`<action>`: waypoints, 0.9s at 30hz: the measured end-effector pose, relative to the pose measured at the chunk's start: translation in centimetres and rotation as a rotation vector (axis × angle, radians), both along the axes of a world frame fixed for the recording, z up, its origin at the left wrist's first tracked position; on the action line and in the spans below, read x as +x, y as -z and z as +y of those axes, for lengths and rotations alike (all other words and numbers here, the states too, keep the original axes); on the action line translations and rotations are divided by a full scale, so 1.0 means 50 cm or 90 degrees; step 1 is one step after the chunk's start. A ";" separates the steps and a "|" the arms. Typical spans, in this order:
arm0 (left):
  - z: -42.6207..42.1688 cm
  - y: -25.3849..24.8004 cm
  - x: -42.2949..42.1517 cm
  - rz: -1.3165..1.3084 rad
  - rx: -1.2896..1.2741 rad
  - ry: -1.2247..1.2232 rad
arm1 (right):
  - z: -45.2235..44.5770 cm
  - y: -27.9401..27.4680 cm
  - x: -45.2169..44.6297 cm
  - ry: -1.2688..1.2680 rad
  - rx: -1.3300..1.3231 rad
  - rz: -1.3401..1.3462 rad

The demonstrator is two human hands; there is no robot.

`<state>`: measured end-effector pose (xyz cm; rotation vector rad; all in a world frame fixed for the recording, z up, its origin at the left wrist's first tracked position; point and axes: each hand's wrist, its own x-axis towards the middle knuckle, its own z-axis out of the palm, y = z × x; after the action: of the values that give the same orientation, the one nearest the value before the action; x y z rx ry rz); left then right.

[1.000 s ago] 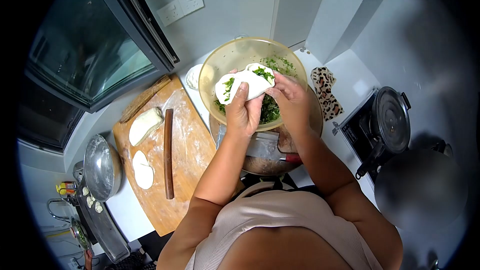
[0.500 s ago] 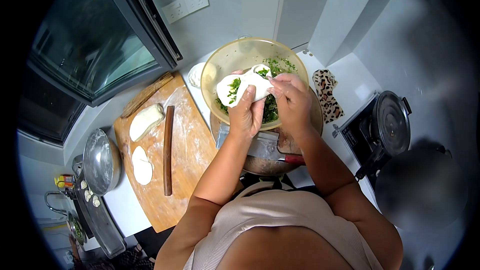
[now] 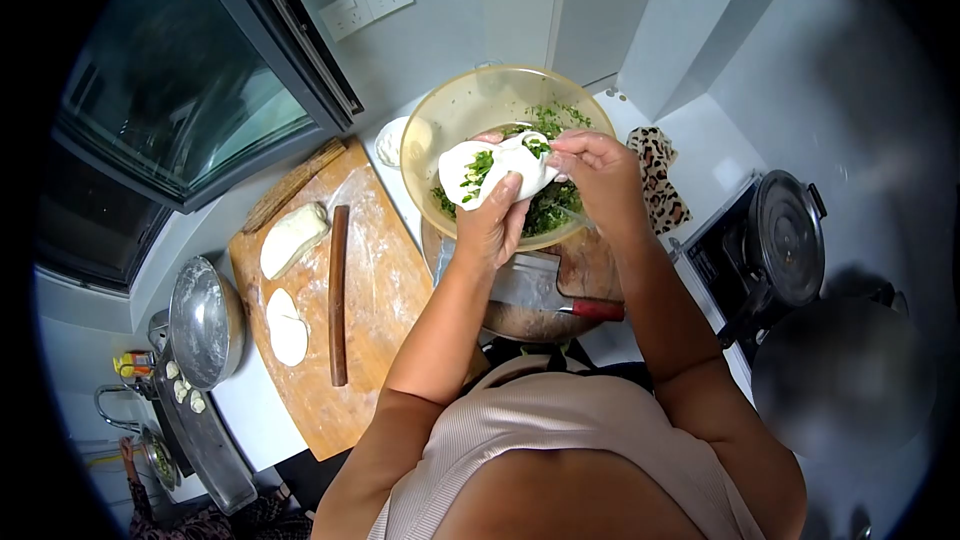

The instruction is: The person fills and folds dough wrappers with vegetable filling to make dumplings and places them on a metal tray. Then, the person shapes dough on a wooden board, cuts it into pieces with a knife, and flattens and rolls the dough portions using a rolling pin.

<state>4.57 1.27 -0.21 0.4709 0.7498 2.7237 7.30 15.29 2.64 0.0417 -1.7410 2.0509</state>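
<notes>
A white dough wrapper [image 3: 512, 172] with chopped green filling sits in my left hand [image 3: 490, 227], the thumb pressed on its near side and the fingers beneath. Its middle is pinched together, and green shows at both ends. My right hand [image 3: 608, 178] has thumb and fingertips closed on the right edge of the dough. Both hands are above a large translucent yellowish bowl [image 3: 422, 118]. Inside the bowl lies more chopped green filling [image 3: 548, 218], partly hidden by my hands.
At left, a floured wooden board [image 3: 385, 325] bears a dough lump [image 3: 294, 240], flat wrappers [image 3: 288, 332] and a rolling pin [image 3: 339, 295]. A metal bowl [image 3: 205, 325] stands beyond it. A red-handled knife [image 3: 597, 310] lies near me. At right is a lidded pan [image 3: 785, 240]. Another person's arm [image 3: 135, 490] shows lower left.
My right hand has shifted slightly right along the dough's edge, and the dough's right end looks more gathered. At lower left, the other person's arm has moved up.
</notes>
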 end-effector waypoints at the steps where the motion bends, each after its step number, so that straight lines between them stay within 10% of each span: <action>1: 0.001 -0.001 0.001 -0.001 -0.006 -0.004 | 0.001 0.009 -0.004 0.023 0.025 0.021; 13: 0.018 0.001 -0.006 -0.079 0.037 -0.059 | -0.018 -0.006 0.007 0.201 0.400 0.079; 27: 0.010 0.027 -0.020 -0.016 -0.008 -0.054 | -0.015 -0.002 -0.024 0.106 0.345 0.016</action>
<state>3.59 1.75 -1.58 0.4108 0.7973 2.7957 6.09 14.56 2.75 0.0849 -2.1534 1.4106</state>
